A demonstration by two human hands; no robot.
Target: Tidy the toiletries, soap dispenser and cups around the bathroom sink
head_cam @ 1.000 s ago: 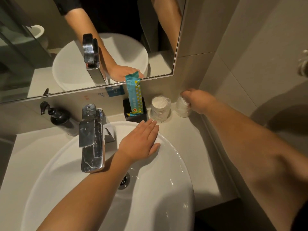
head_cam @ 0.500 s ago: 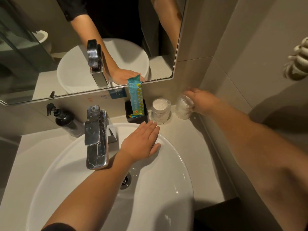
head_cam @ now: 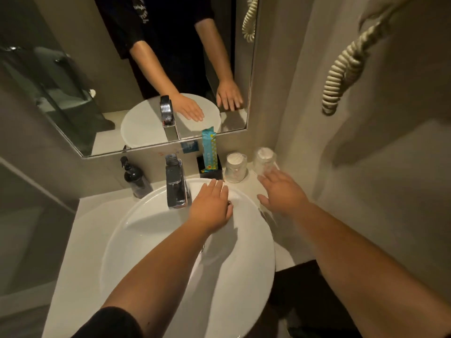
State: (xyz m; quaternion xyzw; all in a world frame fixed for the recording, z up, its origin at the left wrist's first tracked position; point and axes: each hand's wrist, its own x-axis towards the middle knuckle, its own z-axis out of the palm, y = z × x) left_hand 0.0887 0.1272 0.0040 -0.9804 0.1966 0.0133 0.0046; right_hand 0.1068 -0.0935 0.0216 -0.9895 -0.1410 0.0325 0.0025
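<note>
My left hand [head_cam: 211,205] lies flat, palm down, fingers together, over the back of the white basin [head_cam: 156,240], just to the right of the chrome tap [head_cam: 176,181]. It holds nothing. My right hand [head_cam: 280,191] hangs spread and empty above the counter [head_cam: 80,252] at the basin's right rim, its fingertips close to the far-right wrapped cup [head_cam: 264,160]; the hand is blurred, so I cannot say whether a fingertip touches the cup, but it does not grip it.

Two upturned cups in clear wrap stand side by side at the back right of the counter, the nearer wrapped cup [head_cam: 235,167] just beside the black holder [head_cam: 210,167]. A blue-green sachet [head_cam: 209,150] stands upright in that holder, leaning against the wall under the mirror [head_cam: 122,69]. The dark soap dispenser [head_cam: 135,178] stands at the back left, on the other side of the tap from the cups. A coiled cord [head_cam: 346,67] hangs on the right wall.
</note>
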